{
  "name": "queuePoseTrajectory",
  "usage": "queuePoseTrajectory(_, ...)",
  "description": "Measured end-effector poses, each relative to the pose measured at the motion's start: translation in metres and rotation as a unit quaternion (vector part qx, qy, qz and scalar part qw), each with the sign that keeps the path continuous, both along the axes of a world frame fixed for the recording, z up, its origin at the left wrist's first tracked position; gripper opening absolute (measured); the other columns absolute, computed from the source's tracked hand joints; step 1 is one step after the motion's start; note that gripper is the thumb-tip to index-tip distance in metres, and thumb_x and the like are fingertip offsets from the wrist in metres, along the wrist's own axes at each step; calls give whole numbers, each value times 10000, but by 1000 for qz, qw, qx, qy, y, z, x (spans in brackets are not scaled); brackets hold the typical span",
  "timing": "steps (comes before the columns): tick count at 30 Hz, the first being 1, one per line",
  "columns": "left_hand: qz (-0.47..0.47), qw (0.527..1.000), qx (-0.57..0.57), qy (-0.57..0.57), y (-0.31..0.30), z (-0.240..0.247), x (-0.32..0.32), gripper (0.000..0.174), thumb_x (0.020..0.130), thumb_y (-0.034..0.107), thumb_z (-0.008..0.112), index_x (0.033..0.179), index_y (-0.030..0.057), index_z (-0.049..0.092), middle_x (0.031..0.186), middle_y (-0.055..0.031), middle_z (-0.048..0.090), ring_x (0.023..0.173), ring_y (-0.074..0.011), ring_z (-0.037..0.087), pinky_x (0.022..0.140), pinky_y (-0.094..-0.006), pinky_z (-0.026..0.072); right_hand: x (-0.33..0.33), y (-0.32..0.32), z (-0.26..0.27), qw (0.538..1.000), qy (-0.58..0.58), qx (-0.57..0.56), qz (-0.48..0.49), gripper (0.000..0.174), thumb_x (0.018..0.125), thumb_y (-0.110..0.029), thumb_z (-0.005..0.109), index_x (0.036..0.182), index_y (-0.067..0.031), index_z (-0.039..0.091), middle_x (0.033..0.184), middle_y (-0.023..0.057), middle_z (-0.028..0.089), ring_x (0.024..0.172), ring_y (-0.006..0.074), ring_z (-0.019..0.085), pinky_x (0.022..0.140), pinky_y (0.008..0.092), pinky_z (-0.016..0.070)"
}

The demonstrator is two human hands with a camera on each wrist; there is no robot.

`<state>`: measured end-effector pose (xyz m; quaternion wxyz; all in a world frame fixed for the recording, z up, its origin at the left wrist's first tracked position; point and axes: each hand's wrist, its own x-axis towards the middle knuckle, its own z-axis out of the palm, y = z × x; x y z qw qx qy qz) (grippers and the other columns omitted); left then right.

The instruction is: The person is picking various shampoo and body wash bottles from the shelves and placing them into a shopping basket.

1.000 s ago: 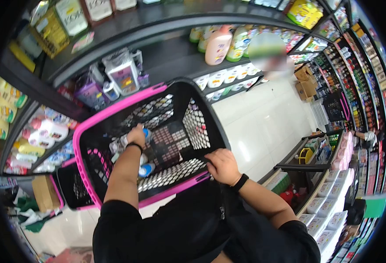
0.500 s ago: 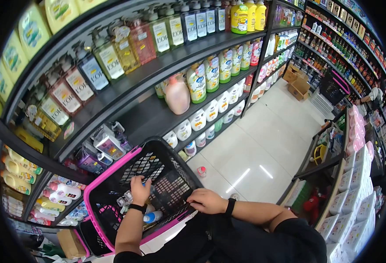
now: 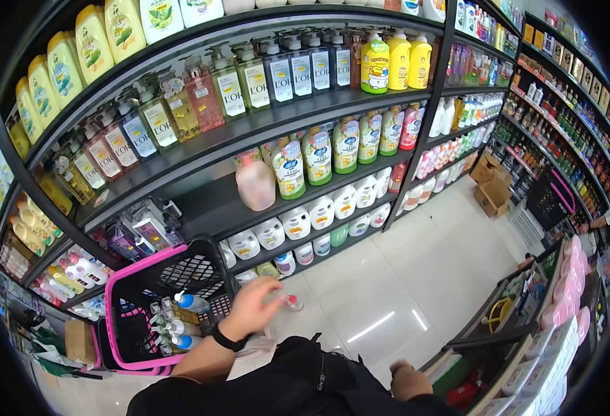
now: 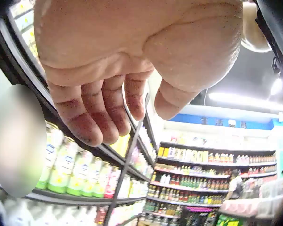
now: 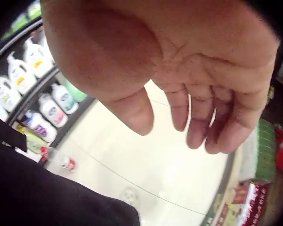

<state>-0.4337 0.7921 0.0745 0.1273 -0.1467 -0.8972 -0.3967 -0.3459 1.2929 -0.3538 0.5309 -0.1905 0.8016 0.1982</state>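
Observation:
My left hand [image 3: 253,308] is raised beside the right edge of a black shopping basket with a pink rim [image 3: 112,315], holding nothing. In the left wrist view its fingers [image 4: 87,117] hang relaxed and apart from the shelf goods. Inside the basket lie several pump bottles, one with a blue label [image 3: 192,302], along with clear bottles. Low at my right side is my right hand [image 3: 409,383], away from the basket. Over the pale floor in the right wrist view, its fingers [image 5: 179,110] are loosely bent around nothing.
Shelves on the left carry pump bottles [image 3: 256,83], green-and-white bottles [image 3: 316,158] and a pink bottle [image 3: 256,186], which is blurred. A small red-capped bottle [image 3: 293,302] stands on the tiled floor. Open cartons [image 3: 492,194] sit farther back. White packs [image 3: 527,374] line the right side.
My left hand has come up out of the basket, empty. My right hand has left the basket's edge and dropped to my right side. The head view has tilted up toward the shelves.

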Motion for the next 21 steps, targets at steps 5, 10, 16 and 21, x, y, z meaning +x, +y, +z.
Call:
queuePoseTrajectory(5,-176,982,2,-62,77,-23,-31,213,904,183,691,1063,46,654,1037,-118,677,973,-305,656,834,-388,512,85,86,13,716,90,-132,-680,367,900,-303,644,965,47,733,849,198,719,854,342,703,790,496,536)
queuePoseTrajectory(10,-296,949,-47,-99,128,-49,-97,242,956,258,629,1109,71,648,1066,-109,676,1022,-315,641,887,-422,496,82,70,38,693,75,-152,-701,407,851,-358,674,968,26,747,889,207,728,889,338,710,818,470,543)
queuePoseTrajectory(16,-353,935,-19,-43,181,-39,-193,262,958,267,631,1117,60,636,1054,-123,674,1010,-328,637,890,-423,502,-7,45,51,697,91,-191,-686,463,792,-423,711,972,0,763,936,217,739,930,334,719,852,439,552)
queuePoseTrajectory(21,-360,933,13,-6,187,-31,-286,258,943,230,658,1126,49,631,1073,-122,667,995,-330,634,869,-409,508,-130,55,71,705,205,-194,-651,334,809,-315,691,948,-15,739,782,133,745,761,310,722,732,434,573)
